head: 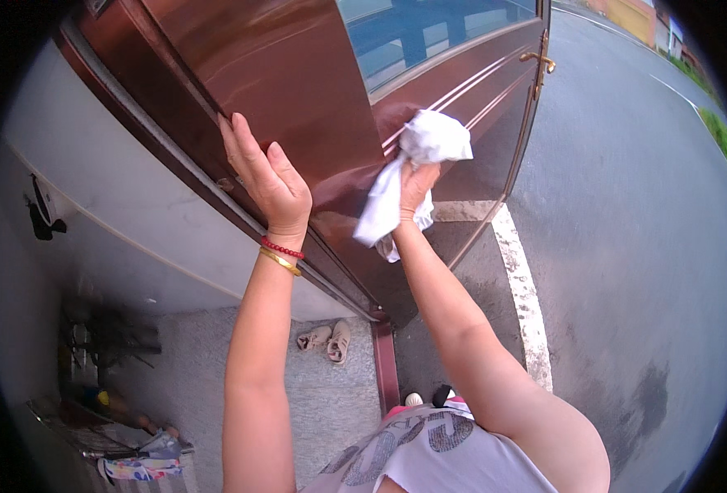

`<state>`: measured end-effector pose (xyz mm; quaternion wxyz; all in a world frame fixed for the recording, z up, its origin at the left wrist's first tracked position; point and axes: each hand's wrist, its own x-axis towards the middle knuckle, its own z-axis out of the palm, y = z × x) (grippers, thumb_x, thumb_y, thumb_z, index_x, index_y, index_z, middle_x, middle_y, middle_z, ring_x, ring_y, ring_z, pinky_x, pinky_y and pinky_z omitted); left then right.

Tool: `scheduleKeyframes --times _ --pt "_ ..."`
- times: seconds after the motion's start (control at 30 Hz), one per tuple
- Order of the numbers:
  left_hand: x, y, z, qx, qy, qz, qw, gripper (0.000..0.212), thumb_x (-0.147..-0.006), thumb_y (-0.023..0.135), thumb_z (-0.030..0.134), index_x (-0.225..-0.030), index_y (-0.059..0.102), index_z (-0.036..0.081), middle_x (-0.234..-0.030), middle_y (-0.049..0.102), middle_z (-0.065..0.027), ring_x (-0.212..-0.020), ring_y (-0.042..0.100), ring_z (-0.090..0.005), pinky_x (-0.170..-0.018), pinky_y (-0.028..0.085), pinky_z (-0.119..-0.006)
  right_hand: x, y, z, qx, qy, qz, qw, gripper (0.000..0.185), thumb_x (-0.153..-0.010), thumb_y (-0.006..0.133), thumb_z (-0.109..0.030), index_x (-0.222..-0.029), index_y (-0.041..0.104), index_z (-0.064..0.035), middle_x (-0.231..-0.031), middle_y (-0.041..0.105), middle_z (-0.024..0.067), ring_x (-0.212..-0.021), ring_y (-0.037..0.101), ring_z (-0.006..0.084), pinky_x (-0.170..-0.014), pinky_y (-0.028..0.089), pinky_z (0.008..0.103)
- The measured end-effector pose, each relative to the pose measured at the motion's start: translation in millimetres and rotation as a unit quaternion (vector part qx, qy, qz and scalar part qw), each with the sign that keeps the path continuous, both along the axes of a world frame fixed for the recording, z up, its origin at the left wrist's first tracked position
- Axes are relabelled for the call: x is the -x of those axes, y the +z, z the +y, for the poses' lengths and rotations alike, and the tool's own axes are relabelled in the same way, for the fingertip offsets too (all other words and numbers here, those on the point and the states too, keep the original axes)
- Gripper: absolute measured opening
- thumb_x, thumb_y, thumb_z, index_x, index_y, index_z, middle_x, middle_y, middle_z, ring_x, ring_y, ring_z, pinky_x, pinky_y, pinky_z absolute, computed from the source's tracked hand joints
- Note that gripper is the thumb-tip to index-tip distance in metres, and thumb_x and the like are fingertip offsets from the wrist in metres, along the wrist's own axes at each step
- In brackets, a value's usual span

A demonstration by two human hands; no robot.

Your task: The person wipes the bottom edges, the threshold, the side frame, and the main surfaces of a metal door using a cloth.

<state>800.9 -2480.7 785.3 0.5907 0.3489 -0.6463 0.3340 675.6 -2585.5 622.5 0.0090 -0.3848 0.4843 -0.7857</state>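
A white cloth [440, 135] is bunched in my right hand [418, 188], with a loose end hanging past the wrist. It lies against or just before the glossy brown door [265, 74], below its glass pane [443, 37]; contact is hard to tell. My left hand [271, 179] is raised flat, palm toward the door, its fingers near the long seam along the door's hinge side. Nothing is in it. A red bead bracelet [282, 248] and a gold bangle [280, 262] circle that wrist. A brass lever handle [539, 61] sits on the far door edge.
A pale wall [154, 203] runs left of the door frame. Shoes [326, 340] stand on the grey floor inside the brown threshold [385, 363]. A white painted line [523, 308] borders the road [622, 215] at right. Cluttered items with a patterned cloth [145, 467] are at lower left.
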Motion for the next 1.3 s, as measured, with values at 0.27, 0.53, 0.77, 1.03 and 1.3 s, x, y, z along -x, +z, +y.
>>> scheduleKeyframes --times 0.27,0.53,0.77,1.03,1.3 --pt "58 22 -1 0.03 -0.033 0.078 0.996 0.046 -0.091 0.038 0.009 -0.133 0.027 -0.006 -0.136 0.027 -0.028 -0.125 0.03 -0.0405 -0.102 0.026 -0.042 67 -206 32 -0.437 0.146 0.093 0.883 0.041 -0.075 0.056 -0.024 -0.103 0.053 0.0056 -0.106 0.055 0.028 -0.101 0.053 0.0399 -0.088 0.041 0.0426" --pt "-3 9 10 -0.017 0.106 -0.014 0.994 0.049 -0.091 0.042 0.013 -0.135 0.026 0.0 -0.138 0.027 -0.0246 -0.123 0.032 -0.0392 -0.1 0.028 -0.043 29 -108 165 -0.329 0.411 -0.173 0.832 0.041 -0.074 0.064 -0.016 -0.107 0.049 0.0025 -0.097 0.059 0.0127 -0.089 0.058 0.0228 -0.078 0.046 0.0344" --pt "39 -103 103 -0.3 -0.112 0.03 0.947 0.054 -0.089 0.049 0.024 -0.135 0.03 0.002 -0.142 0.018 -0.0233 -0.131 0.021 -0.036 -0.105 0.022 -0.042 88 -81 232 -0.268 0.501 -0.243 0.786 0.043 -0.076 0.065 -0.011 -0.114 0.048 0.0004 -0.104 0.058 0.0073 -0.09 0.057 0.0156 -0.081 0.045 0.0303" --pt "39 -216 154 -0.595 -0.349 0.198 0.697 0.043 -0.085 0.054 0.011 -0.125 0.043 -0.001 -0.112 0.058 -0.0159 -0.105 0.054 -0.0169 -0.088 0.042 -0.03 91 -50 263 -0.332 0.6 -0.264 0.678 0.039 -0.087 0.056 -0.025 -0.114 0.049 0.001 -0.107 0.058 0.0087 -0.095 0.055 0.017 -0.088 0.043 0.0306" --pt "7 -157 176 -0.509 -0.367 0.247 0.738 0.033 -0.086 0.055 0.015 -0.115 0.05 0.0 -0.107 0.057 -0.0073 -0.093 0.054 -0.0113 -0.081 0.044 -0.026 110 -14 270 -0.255 0.616 -0.332 0.667 0.032 -0.091 0.045 -0.023 -0.111 0.051 0.0013 -0.109 0.057 0.0116 -0.098 0.056 0.0213 -0.086 0.044 0.0342"
